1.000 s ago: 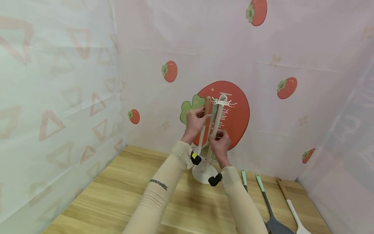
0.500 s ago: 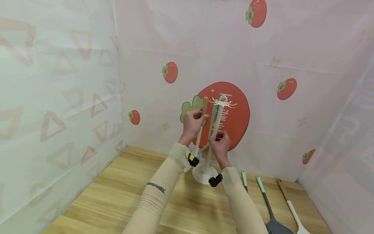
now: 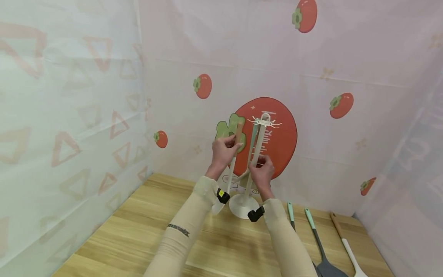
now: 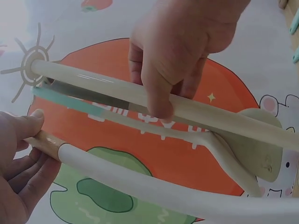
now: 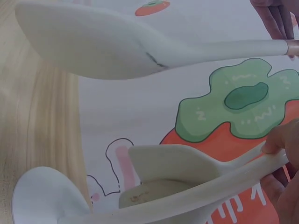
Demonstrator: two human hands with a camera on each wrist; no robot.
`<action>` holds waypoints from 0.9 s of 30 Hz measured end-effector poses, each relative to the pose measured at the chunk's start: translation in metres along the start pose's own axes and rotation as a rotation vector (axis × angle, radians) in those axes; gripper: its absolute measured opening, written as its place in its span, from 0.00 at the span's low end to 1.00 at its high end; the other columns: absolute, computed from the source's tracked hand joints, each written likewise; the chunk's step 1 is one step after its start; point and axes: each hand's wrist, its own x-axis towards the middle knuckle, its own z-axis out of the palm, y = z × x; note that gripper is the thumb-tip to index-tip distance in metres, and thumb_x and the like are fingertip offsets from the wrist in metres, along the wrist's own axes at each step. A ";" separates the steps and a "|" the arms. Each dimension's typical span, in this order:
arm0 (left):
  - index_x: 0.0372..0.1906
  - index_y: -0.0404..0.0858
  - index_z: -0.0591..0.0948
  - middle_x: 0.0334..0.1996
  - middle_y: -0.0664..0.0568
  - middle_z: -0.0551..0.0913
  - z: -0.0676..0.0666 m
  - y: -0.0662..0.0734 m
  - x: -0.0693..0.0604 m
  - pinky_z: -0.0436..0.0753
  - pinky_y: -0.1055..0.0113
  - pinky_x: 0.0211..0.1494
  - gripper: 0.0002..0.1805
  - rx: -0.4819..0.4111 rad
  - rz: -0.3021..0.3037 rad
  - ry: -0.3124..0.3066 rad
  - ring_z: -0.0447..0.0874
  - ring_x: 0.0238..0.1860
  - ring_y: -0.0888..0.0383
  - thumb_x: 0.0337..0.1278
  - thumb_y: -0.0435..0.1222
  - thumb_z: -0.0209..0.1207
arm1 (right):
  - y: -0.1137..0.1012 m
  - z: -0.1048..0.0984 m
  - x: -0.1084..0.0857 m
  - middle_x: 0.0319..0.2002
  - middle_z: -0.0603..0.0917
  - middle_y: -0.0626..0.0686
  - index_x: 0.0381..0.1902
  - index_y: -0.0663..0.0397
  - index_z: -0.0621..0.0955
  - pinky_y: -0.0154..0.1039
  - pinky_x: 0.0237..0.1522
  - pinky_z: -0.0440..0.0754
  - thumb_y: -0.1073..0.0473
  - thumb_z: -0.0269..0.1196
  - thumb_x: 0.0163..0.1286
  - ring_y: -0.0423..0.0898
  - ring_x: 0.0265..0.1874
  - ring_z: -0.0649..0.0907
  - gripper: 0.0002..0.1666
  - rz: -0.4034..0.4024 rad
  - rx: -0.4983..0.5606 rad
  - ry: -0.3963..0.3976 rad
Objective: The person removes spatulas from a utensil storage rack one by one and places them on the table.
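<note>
Both hands are occupied. By the left hand point(image 3: 223, 153) a spatula point(image 3: 232, 169) is pinched at its wooden handle point(image 3: 238, 130), head down, just beside the stand point(image 3: 258, 148) yet apart from it. The pole is gripped by the right hand point(image 3: 262, 173), presumably for steadiness. Behind it, a green-handled utensil point(image 3: 254, 134) is apparently hung from the hooks point(image 3: 265, 122); beyond, a fruit-patterned backdrop point(image 3: 180, 119) is seen.
</note>
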 end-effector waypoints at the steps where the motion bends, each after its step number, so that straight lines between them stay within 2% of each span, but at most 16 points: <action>1: 0.57 0.31 0.84 0.37 0.37 0.90 -0.001 0.000 -0.002 0.89 0.57 0.40 0.23 -0.001 -0.001 -0.002 0.92 0.37 0.47 0.56 0.32 0.73 | 0.000 0.000 0.000 0.37 0.85 0.61 0.43 0.61 0.81 0.53 0.42 0.88 0.69 0.71 0.58 0.56 0.37 0.88 0.15 -0.002 0.003 0.003; 7: 0.56 0.30 0.84 0.35 0.37 0.90 -0.008 -0.003 -0.012 0.89 0.58 0.38 0.22 0.020 -0.002 -0.013 0.92 0.34 0.47 0.55 0.31 0.73 | -0.001 -0.001 -0.001 0.38 0.85 0.61 0.43 0.61 0.80 0.54 0.42 0.88 0.69 0.71 0.58 0.57 0.38 0.88 0.15 -0.002 0.013 -0.003; 15: 0.57 0.32 0.84 0.33 0.39 0.91 -0.011 -0.007 -0.024 0.88 0.61 0.33 0.24 0.045 -0.066 -0.055 0.92 0.31 0.49 0.54 0.33 0.74 | 0.000 -0.001 -0.002 0.40 0.84 0.61 0.44 0.60 0.80 0.54 0.44 0.87 0.67 0.71 0.59 0.56 0.40 0.88 0.15 0.028 0.001 -0.014; 21: 0.55 0.33 0.86 0.32 0.39 0.90 -0.013 -0.010 -0.030 0.88 0.61 0.32 0.22 0.066 -0.066 -0.072 0.92 0.30 0.49 0.54 0.33 0.74 | 0.000 0.000 -0.002 0.40 0.85 0.61 0.44 0.61 0.80 0.55 0.44 0.87 0.68 0.71 0.59 0.57 0.40 0.88 0.15 0.021 0.008 -0.010; 27: 0.53 0.32 0.87 0.32 0.39 0.90 -0.016 -0.012 -0.035 0.88 0.60 0.33 0.21 0.128 -0.079 -0.072 0.92 0.31 0.49 0.53 0.33 0.75 | -0.001 -0.001 -0.002 0.39 0.84 0.61 0.44 0.61 0.80 0.55 0.43 0.87 0.69 0.71 0.59 0.57 0.39 0.88 0.15 0.017 0.024 -0.012</action>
